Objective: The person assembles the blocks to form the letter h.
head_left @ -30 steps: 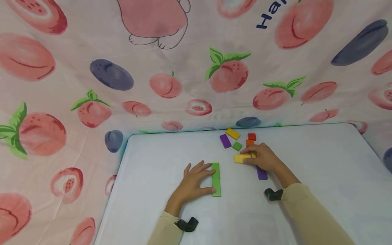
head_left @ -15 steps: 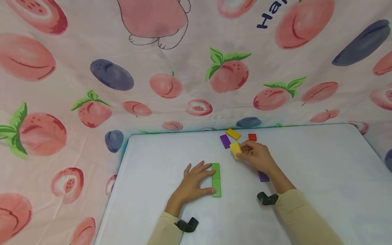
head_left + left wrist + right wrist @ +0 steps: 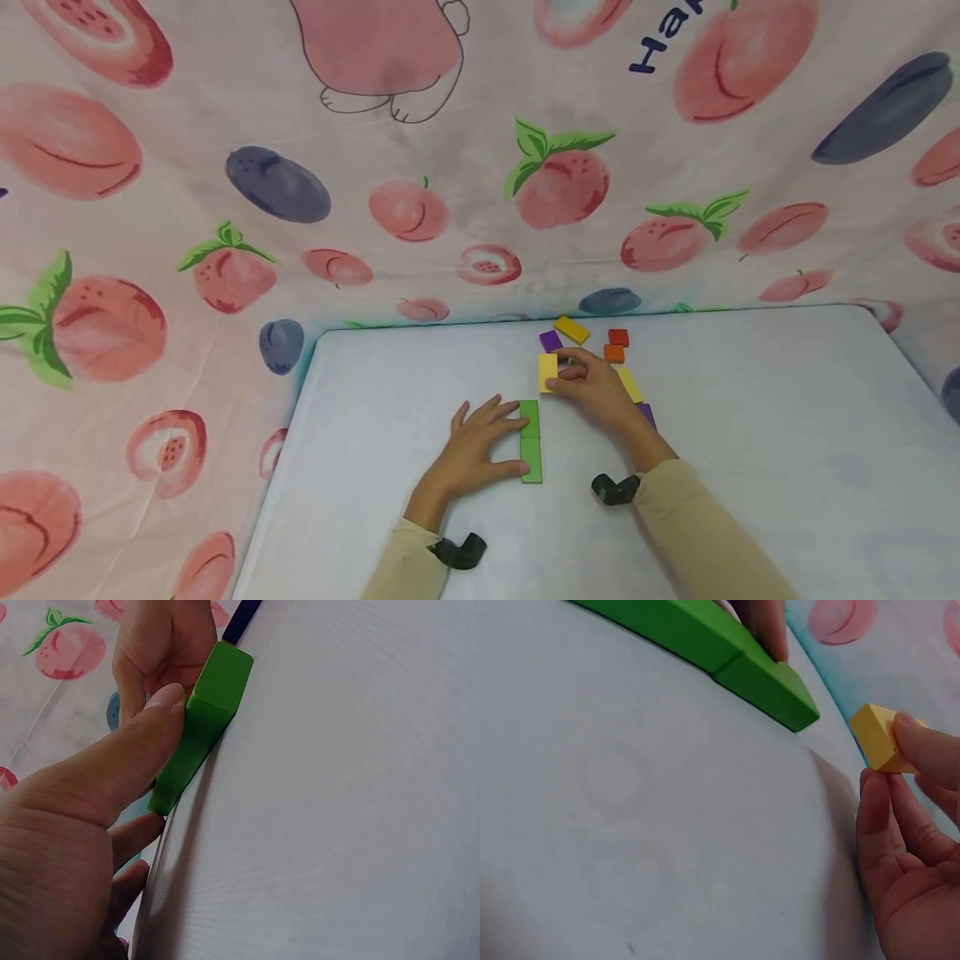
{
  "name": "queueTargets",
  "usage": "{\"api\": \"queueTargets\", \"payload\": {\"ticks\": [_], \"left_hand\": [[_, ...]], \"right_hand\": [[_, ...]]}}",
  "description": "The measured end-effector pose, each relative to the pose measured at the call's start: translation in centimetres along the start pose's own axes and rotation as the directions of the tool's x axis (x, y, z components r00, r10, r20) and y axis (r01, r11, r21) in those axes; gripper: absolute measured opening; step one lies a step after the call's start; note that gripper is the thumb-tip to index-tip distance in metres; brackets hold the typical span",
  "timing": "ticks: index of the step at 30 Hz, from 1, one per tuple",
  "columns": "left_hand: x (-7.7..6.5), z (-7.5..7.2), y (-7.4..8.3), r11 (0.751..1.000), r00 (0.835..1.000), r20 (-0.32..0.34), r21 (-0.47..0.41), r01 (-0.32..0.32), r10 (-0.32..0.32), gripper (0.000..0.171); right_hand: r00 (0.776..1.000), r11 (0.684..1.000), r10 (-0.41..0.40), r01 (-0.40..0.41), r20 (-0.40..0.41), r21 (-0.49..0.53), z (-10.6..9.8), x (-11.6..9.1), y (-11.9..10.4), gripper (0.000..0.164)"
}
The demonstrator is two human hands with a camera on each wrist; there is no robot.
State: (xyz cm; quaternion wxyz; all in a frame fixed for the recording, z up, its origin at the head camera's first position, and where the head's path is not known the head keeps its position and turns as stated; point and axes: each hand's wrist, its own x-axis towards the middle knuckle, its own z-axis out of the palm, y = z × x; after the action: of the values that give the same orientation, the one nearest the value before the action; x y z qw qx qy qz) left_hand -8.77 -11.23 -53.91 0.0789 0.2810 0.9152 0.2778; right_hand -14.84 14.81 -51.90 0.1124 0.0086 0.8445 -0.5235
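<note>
Two green blocks lie end to end in a line on the white table. My left hand rests against their left side, thumb and fingers spread and fairly straight. In the left wrist view the thumb touches a green block. Just beyond the far end of the line, my right hand pinches a yellow block between thumb and fingertips. That yellow block appears raised above the table in the right wrist view, apart from the green ones. Another small green block is mostly hidden behind the right hand.
At the table's back edge lie a yellow block and a partly covered purple block. A red block, an orange block, a yellow block and a purple block lie beyond and beside the right hand. A fruit-print cloth hangs behind.
My right hand has lifted the yellow block from among the other blocks and carried it left, turning it from sideways to lengthwise. The left hand and the green line have stayed put.
</note>
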Motion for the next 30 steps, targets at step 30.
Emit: {"api": "queueTargets", "payload": {"ticks": [30], "left_hand": [[0.0, 0.2, -0.2, 1.0, 1.0, 0.007, 0.013, 0.01, -0.01, 0.066]], "right_hand": [[0.994, 0.985, -0.074, 0.084, 0.076, -0.15, 2.1, 2.5, 0.0, 0.051]]}}
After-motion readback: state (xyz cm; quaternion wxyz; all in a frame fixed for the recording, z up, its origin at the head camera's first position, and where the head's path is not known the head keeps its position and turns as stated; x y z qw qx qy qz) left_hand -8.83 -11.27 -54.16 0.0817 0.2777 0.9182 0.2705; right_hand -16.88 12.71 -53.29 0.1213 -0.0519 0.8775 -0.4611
